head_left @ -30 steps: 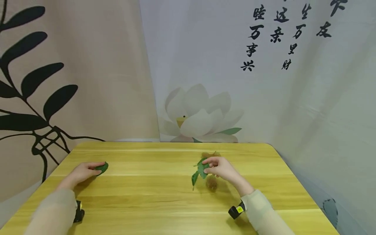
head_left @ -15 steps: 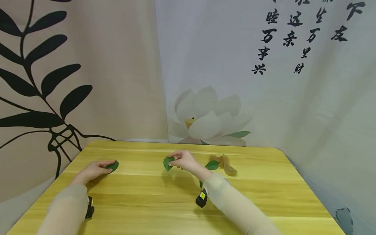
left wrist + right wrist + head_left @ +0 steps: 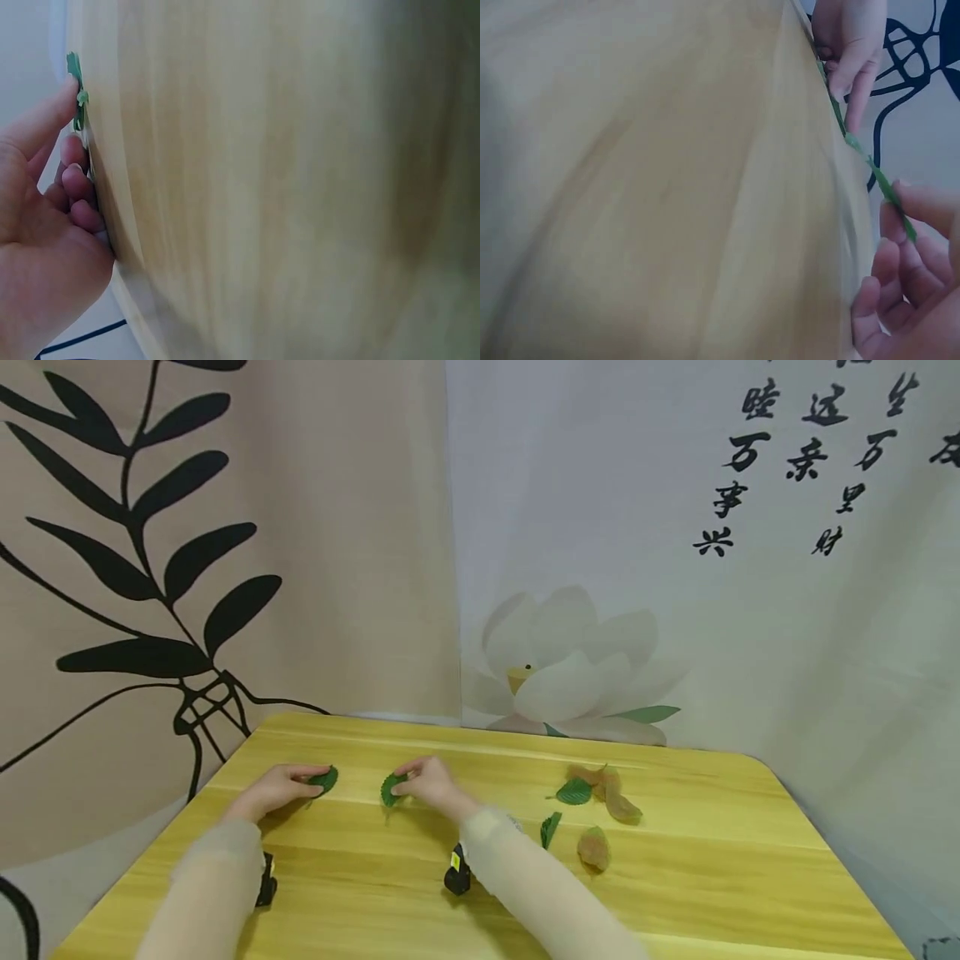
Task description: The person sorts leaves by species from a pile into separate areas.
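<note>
At the table's left side my left hand (image 3: 279, 789) pinches a green leaf (image 3: 324, 782) between thumb and fingers. In the left wrist view that leaf (image 3: 77, 90) appears edge-on at the fingertips, low by the tabletop. My right hand (image 3: 433, 787) pinches another green leaf (image 3: 390, 789) to the right of it, with a short gap between the two. Seen from the right wrist, the right hand's leaf (image 3: 889, 193) points toward the left hand (image 3: 853, 45) and its leaf.
Right of my right forearm lie a green leaf (image 3: 574, 791), a smaller green leaf (image 3: 551, 829), brown dried leaves (image 3: 617, 797) and a round brownish leaf (image 3: 594, 849). They rest on the yellow wooden table (image 3: 712, 860). A printed curtain (image 3: 360, 568) hangs behind.
My right hand has carried its leaf from the pile on the right across to near the left hand, leaving a small leaf behind. The left hand stays holding its leaf; the head view has turned right.
</note>
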The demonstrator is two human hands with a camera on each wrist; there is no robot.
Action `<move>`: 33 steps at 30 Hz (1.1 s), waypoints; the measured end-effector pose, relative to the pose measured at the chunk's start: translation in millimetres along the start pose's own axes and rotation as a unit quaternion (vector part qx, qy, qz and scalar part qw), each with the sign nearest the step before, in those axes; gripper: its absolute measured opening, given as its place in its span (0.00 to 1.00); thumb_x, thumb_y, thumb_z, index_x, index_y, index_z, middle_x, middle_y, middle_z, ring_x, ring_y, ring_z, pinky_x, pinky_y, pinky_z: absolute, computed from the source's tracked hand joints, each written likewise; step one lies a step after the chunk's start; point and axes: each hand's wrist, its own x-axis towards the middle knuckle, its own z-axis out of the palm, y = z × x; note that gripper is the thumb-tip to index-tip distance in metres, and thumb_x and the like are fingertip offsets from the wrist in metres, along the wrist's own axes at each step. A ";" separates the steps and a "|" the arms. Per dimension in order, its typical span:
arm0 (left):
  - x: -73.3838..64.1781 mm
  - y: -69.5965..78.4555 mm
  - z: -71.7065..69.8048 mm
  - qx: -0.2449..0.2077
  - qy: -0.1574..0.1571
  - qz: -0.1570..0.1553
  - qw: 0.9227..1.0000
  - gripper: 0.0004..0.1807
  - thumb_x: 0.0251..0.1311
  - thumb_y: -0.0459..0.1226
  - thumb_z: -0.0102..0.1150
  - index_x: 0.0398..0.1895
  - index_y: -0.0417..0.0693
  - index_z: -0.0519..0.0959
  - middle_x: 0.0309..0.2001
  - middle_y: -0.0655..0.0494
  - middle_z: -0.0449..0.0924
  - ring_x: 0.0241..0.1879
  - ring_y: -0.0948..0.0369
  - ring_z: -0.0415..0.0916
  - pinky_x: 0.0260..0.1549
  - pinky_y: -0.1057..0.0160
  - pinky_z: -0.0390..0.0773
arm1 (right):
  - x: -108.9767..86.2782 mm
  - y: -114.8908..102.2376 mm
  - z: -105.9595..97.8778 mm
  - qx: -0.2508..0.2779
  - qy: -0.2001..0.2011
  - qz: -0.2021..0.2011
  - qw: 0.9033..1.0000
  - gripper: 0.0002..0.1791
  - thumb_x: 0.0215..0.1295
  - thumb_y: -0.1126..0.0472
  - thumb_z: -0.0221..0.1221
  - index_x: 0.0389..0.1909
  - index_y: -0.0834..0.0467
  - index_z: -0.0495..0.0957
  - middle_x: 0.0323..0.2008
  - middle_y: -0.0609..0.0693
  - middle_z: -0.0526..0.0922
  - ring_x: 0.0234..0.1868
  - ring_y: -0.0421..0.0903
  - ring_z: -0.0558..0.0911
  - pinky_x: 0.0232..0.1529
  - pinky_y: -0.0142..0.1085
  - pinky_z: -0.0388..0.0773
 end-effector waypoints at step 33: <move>-1.0 7.8 2.9 -0.027 0.013 -0.024 0.999 0.27 0.64 0.35 0.61 0.65 0.37 0.70 0.66 0.30 0.61 0.65 0.33 0.55 0.60 0.37 0.59 | 21.7 -28.3 51.9 -0.276 -0.009 -0.029 0.961 0.15 0.58 0.51 0.68 0.46 0.49 0.86 0.43 0.40 0.85 0.42 0.39 0.82 0.37 0.35 0.77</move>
